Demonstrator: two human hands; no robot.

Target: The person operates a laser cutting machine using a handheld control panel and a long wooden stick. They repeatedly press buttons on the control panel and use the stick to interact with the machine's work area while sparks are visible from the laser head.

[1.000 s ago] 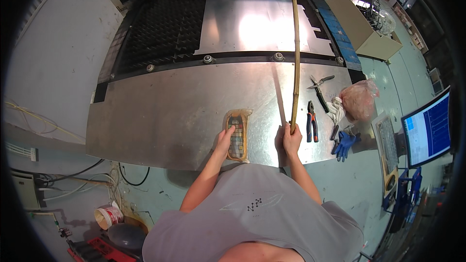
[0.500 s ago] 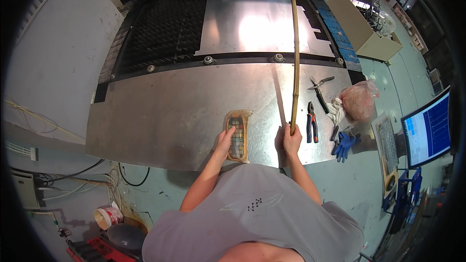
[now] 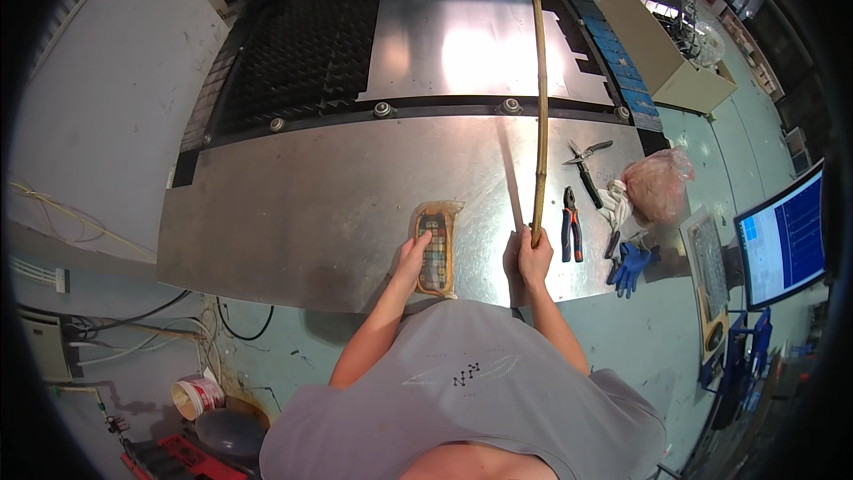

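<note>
Shiny steel sheet point(image 3: 311, 213): right hand point(image 3: 533, 258) fingers clamped on bamboo pole point(image 3: 539, 116), left hand point(image 3: 411, 258) on keypad point(image 3: 434, 247)

**One head view, looking straight down**

Worn on the head, aimed steeply down over the chest onto the metal table point(image 3: 293, 213). Wide fisheye, edges bending near the rim. Close to the left hand point(image 3: 412, 256) and right hand point(image 3: 533, 254) low at centre; farther from the monitor point(image 3: 786, 236) out right of the right hand. No second view.

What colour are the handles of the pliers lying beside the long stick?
Red and black handles on the pliers, right of the stick; seen in the head view.
</note>
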